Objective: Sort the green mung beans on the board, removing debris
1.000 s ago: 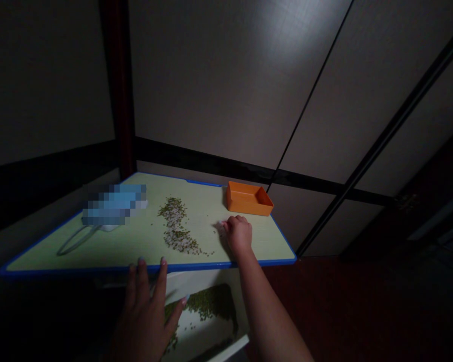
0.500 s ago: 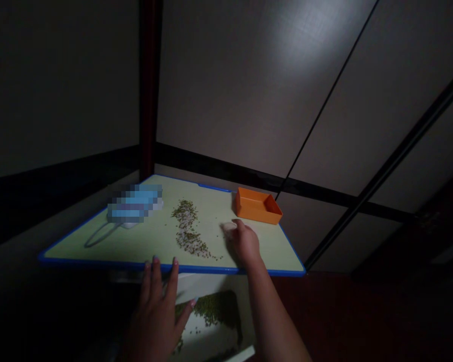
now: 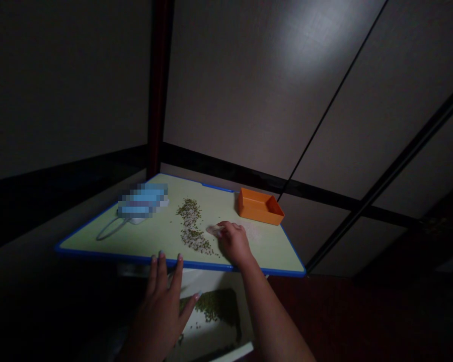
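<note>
A pale tabletop (image 3: 166, 236) with a blue rim carries a curved patch of small green beans or seeds mixed with white grains (image 3: 192, 229). Just right of this patch, my right hand (image 3: 236, 244) is closed on a small pale, translucent thing (image 3: 213, 230); its exact kind is unclear. My left hand (image 3: 164, 296) has its fingers spread, with the fingertips at the table's front edge. Below that edge, partly behind my left hand, a white drawer or bin (image 3: 207, 334) holds a heap of green seeds (image 3: 219, 304).
An orange open box (image 3: 259, 207) stands at the table's back right. On the left lies a blue item (image 3: 141, 200), blurred by pixels, with a loop strap (image 3: 111, 230). Grey panels (image 3: 230, 100) rise behind the table.
My right hand has moved left with the pale thing, closer to the seed patch. My left hand stays at the front edge. The camera view has shifted slightly.
</note>
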The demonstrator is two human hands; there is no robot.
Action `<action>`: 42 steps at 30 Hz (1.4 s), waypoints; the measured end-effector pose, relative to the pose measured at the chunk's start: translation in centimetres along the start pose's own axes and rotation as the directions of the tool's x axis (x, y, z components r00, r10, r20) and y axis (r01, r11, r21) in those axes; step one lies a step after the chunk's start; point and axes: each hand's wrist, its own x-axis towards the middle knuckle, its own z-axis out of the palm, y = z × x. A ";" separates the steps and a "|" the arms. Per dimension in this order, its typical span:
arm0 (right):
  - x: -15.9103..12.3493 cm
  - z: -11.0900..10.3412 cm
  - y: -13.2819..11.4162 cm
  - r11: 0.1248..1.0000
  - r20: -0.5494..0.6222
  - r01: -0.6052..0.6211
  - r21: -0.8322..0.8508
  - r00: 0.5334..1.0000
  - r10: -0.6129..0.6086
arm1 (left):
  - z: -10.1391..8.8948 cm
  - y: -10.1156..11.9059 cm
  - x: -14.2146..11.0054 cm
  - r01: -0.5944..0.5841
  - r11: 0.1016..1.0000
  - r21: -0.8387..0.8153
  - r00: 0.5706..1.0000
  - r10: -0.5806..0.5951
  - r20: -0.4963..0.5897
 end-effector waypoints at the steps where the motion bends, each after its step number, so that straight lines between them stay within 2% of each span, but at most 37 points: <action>1: 0.0 -0.1 -0.1 1.000 -0.006 0.006 0.026 1.000 -0.006 | 0.0 0.0 0.0 0.004 1.000 -0.002 1.000 -0.004 0.008; 7: -0.5 -0.7 -0.5 0.966 0.007 0.056 0.251 0.998 -0.059 | -0.2 -0.1 0.2 0.000 1.000 0.000 1.000 0.000 0.024; 10: -0.3 -0.6 -0.5 0.935 0.023 0.132 0.331 0.989 -0.147 | -0.3 -0.2 0.3 0.012 1.000 0.000 0.999 -0.012 0.042; 13: 0.1 0.0 -0.4 0.896 0.005 0.245 0.371 0.964 -0.265 | -0.3 -0.3 0.3 0.025 1.000 -0.001 0.998 -0.025 0.050; 16: 0.4 0.8 -0.3 0.882 -0.031 0.299 0.365 0.950 -0.309 | -0.3 -0.6 0.3 0.020 1.000 -0.001 0.998 -0.020 0.055; 20: 0.9 1.7 -0.2 0.890 -0.036 0.295 0.349 0.953 -0.301 | -0.2 -1.2 0.2 -0.003 1.000 0.003 0.998 0.003 0.055; 26: 1.2 1.9 -0.2 0.911 0.016 0.289 0.296 0.951 -0.307 | -0.4 -1.8 0.1 -0.025 0.999 0.026 0.998 0.023 0.064; 36: 0.4 0.5 0.3 0.946 0.100 0.245 0.212 0.958 -0.270 | -0.2 -2.2 0.1 -0.014 1.000 0.020 0.997 0.012 0.083; 42: -0.3 -0.2 1.0 0.969 0.085 0.179 0.169 0.977 -0.196 | -0.3 -2.5 0.0 -0.070 0.996 0.055 0.995 0.066 0.073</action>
